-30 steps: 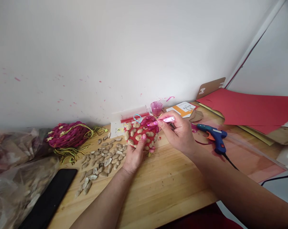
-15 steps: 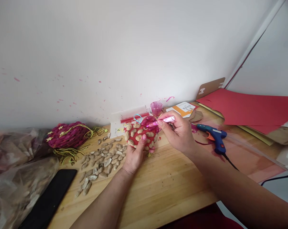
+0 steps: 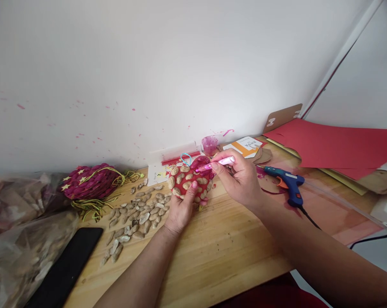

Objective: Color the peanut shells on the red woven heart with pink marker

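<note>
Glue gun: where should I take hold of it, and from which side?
Best by the blue handle, probably from the right: the glue gun appears to lie on its side, front pointing left, with the orange trigger left of the handle and the cord leaving its near end.

A blue glue gun (image 3: 293, 183) was laid near a red sheet (image 3: 337, 147); at the left, a black phone (image 3: 66, 265) was placed beside plastic bags (image 3: 15, 261). The wall (image 3: 180, 72) was spattered pink.
</note>
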{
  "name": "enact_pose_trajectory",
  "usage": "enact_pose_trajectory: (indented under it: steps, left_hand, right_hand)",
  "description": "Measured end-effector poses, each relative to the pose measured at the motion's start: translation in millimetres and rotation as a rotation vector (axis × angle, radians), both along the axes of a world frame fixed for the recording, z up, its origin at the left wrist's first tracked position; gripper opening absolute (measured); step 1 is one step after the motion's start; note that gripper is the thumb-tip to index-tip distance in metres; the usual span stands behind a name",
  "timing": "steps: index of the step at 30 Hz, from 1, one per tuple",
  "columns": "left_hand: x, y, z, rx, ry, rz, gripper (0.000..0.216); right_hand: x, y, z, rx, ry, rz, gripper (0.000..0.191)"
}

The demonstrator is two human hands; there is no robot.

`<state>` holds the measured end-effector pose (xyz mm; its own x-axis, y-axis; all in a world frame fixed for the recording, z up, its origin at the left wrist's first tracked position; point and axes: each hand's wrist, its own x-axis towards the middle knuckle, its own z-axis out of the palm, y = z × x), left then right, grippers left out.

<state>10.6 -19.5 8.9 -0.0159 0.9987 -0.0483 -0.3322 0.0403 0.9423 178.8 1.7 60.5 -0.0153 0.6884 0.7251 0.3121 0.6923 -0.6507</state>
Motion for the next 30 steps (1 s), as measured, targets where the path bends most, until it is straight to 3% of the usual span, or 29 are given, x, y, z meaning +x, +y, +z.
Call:
enact_pose_trajectory:
  steps: [9, 14, 30]
  left_hand:
    - [-0.6, 0.7, -1.4, 0.020, 0.012, 0.006, 0.061]
    - [0.3, 0.5, 0.7, 0.027, 0.038, -0.003, 0.064]
    - [-0.4, 0.1, 0.1, 0.031, 0.024, -0.001, 0.060]
  right_hand:
    - [2.8, 0.4, 1.7, -0.013, -0.009, -0.033, 0.006]
    - [2.0, 0.7, 1.1, 0.008, 0.013, 0.020, 0.005]
    - [2.2, -0.4, 3.4, -0.006, -0.035, -0.065, 0.008]
